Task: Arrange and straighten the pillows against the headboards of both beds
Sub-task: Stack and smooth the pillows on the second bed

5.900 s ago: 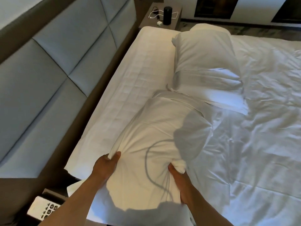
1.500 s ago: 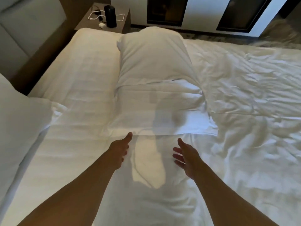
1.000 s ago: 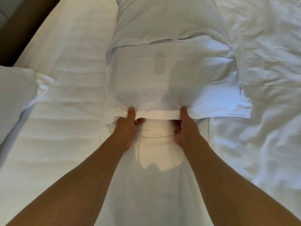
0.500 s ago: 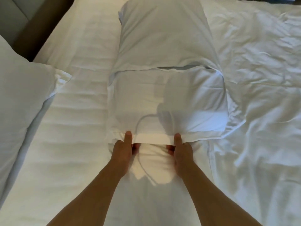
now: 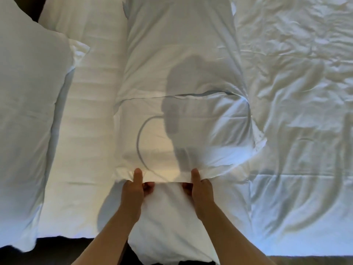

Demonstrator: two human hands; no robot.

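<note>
My left hand and right hand pinch the pillowcase hem at center frame; the pillow is soft and light, so corners suit better.

I note the left-hand pillow cut by the frame's edge; my fingertips hidden beneath the pillowcase hem.

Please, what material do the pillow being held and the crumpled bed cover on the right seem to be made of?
The pillow held by the left hand and right hand looks cased in smooth white woven cloth, probably cotton: matte, with a sewn hem and soft folds. The bed cover seems similar thin white fabric, slightly shinier, with many fine creases.
</note>
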